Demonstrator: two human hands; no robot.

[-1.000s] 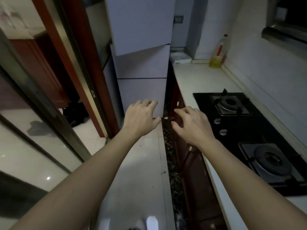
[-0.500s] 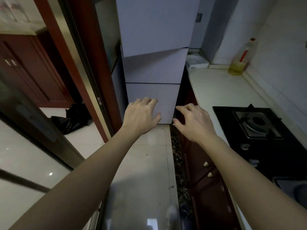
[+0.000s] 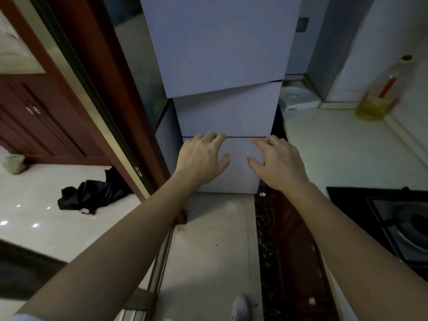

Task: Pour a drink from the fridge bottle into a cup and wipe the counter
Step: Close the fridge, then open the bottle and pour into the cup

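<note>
- Fridge (image 3: 220, 54): upright at far centre, three white doors, left of the desk (image 3: 342, 147).
- Left hand (image 3: 201, 158): before the lowest door (image 3: 236, 167), fingers released, loosely spread, grasping nothing; contact unclear.
- Right hand (image 3: 280, 163): beside it, fingers likewise released.
- Oil bottle (image 3: 375, 98): far right on desk.

Your left hand (image 3: 201, 156) and right hand (image 3: 279, 162) held out, fingers loosely spread (holding nothing), before the closed three-door fridge (image 3: 222, 84), white counter (image 3: 335, 144) right, oil bottle (image 3: 379, 93) at back.
</note>
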